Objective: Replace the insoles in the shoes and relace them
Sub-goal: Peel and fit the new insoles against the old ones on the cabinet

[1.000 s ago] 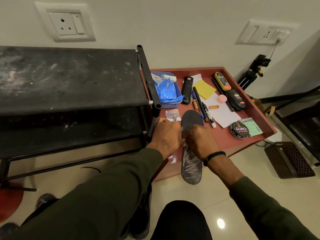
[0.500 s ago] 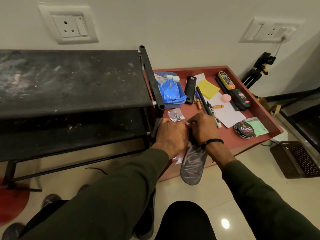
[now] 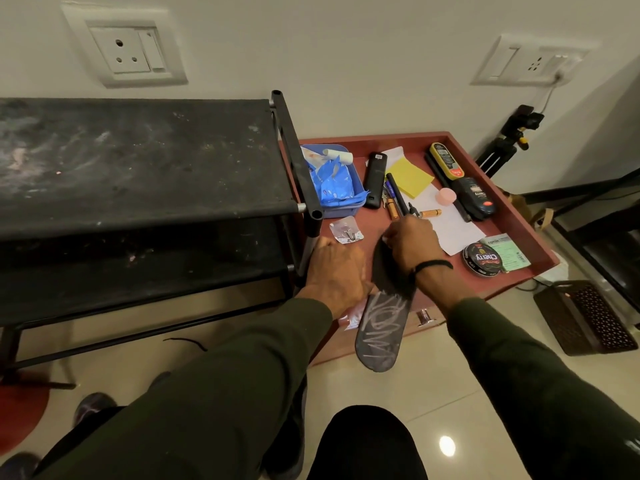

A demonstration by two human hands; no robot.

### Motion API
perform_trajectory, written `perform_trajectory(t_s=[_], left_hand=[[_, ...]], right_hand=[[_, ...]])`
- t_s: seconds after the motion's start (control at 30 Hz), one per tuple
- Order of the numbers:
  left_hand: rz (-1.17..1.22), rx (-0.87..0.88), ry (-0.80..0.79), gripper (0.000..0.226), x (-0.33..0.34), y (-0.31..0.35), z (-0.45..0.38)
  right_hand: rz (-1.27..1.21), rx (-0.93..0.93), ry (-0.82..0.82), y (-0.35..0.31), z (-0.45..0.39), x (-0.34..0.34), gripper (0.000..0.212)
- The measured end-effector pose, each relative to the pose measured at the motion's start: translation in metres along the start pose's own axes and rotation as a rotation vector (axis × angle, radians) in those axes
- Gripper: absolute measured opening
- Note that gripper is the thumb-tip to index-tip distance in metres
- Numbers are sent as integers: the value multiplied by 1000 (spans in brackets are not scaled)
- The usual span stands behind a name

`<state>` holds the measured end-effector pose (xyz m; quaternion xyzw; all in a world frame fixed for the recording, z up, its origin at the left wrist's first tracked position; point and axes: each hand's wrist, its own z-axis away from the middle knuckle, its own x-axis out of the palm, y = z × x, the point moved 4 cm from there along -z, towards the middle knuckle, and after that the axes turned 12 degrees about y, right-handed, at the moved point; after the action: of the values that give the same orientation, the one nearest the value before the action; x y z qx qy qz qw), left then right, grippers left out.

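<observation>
I see the dark insole [image 3: 384, 327] lying over the counter's [image 3: 519, 233] front edge, heel end hanging past it toward the floor. My left hand [image 3: 334, 268] rests beside it with fingers curled under; I cannot tell whether it grips anything. My right hand [image 3: 410, 242] pinches something small and pale at the insole's toe end.

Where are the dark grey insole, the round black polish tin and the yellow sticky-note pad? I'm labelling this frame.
Dark grey insole [image 3: 381, 334]: head view, on the scribbled heel half overhanging the table edge.
Round black polish tin [image 3: 483, 258]: head view, on the lid's centre.
Yellow sticky-note pad [image 3: 410, 176]: head view, on its top sheet.
</observation>
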<state>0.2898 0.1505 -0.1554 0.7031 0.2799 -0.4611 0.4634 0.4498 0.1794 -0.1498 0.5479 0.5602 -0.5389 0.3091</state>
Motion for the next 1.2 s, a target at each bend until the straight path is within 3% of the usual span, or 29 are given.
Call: perform_trajectory(t_s=[0.2, 0.5, 0.6, 0.8, 0.93, 1.03, 1.2], left_hand=[[-33, 5, 32, 42, 3, 0, 0], [-7, -6, 46, 26, 1, -1, 0], [7, -16, 45, 30, 5, -2, -1], [-20, 86, 35, 46, 4, 3, 1], [-185, 188, -94, 58, 5, 6, -2], [-202, 173, -173, 60, 8, 4, -3], [-165, 134, -161, 60, 10, 4, -4]], right_hand=[[40, 90, -20, -1, -18, 1, 13], [20, -287, -91, -14, 74, -14, 7], [23, -345, -85, -9, 88, -18, 7], [114, -224, -22, 7, 39, -9, 13], [130, -127, -45, 10, -6, -14, 17], [160, -132, -76, 7, -18, -15, 19], [165, -42, -7, 14, 3, -16, 18]])
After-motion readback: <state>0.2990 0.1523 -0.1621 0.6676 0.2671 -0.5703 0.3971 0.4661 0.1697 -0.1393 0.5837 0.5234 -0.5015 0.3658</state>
